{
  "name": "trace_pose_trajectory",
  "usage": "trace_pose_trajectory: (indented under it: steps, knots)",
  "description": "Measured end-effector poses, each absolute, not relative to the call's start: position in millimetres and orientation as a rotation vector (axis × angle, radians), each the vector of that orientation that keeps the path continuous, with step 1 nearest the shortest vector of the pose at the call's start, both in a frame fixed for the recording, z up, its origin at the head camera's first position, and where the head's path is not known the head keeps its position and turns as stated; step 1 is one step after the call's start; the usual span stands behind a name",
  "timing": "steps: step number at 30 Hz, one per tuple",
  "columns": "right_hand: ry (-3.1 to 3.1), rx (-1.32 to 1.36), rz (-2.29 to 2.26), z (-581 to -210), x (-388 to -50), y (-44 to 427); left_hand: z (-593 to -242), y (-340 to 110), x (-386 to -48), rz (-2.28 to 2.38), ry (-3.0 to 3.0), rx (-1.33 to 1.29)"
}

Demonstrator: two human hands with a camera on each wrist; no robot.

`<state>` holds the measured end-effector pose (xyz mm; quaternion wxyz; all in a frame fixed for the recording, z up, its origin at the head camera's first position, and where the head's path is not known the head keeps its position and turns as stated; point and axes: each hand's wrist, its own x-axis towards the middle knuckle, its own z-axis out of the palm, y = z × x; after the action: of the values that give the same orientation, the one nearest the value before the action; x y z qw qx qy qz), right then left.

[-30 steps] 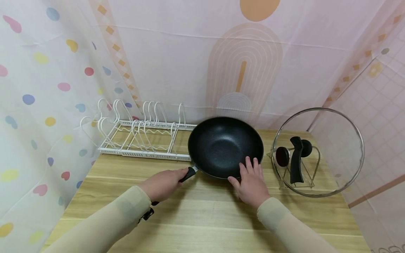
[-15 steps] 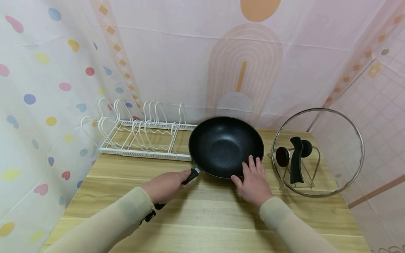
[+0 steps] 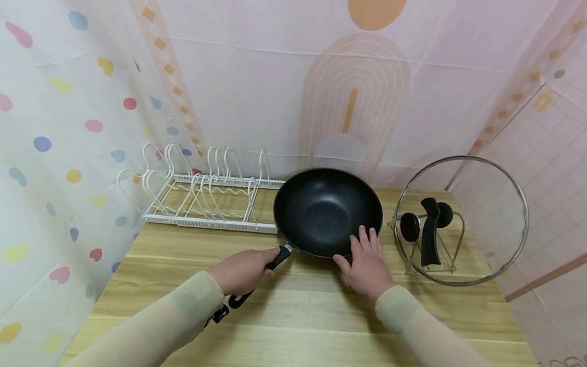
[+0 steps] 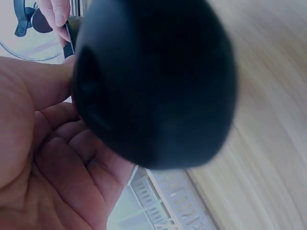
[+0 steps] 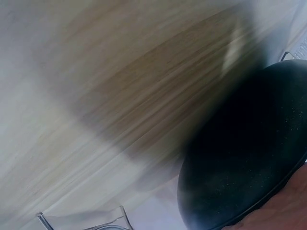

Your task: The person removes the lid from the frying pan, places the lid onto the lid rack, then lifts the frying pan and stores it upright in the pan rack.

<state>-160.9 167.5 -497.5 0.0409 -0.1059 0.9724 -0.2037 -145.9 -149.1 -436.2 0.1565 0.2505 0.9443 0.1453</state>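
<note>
left hand (image 3: 242,270), one; right hand (image 3: 368,267), one; sleeves (image 3: 156,318), two; black pan (image 3: 327,211), one; white wire rack (image 3: 229,225) at left, one; glass lid (image 3: 483,219) at right, one; metal stand (image 3: 459,240) at right, one; wooden tabletop (image 3: 302,331), one.

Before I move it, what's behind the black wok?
Past the black wok, the head view shows patterned curtain; the white wire rack runs up to the wok's left edge. Whether it continues behind the wok cannot be seen; the wok covers that.

Round black wok (image 3: 323,206), dark inside facing up, over the table (image 3: 321,326) beside a white rack (image 3: 229,225), black handle (image 3: 277,259) slanting nearer-left in the left grip (image 3: 242,270), right grip (image 3: 367,266) at the near-right rim
</note>
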Motion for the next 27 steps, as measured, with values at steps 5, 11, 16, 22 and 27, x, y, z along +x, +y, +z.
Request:
trace_pose_trajectory:
  steps: [5, 11, 16, 22, 27]
  knots:
    - [2.982, -0.318, -0.614, -496, -162, 170, -435, -146, -145, 0.438, 2.694, 0.715]
    - [2.982, -0.319, -0.602, -495, -163, 168, -435, -142, -144, 0.447, 2.689, 0.697]
    - [2.967, -0.306, -0.607, -496, -163, 167, -436, -137, -144, 0.433, 2.673, 0.690]
    - [2.995, -0.283, -0.616, -495, -165, 171, -437, -133, -144, 0.430, 2.661, 0.693]
    - [3.004, -0.269, -0.626, -496, -166, 172, -438, -130, -144, 0.426, 2.651, 0.690]
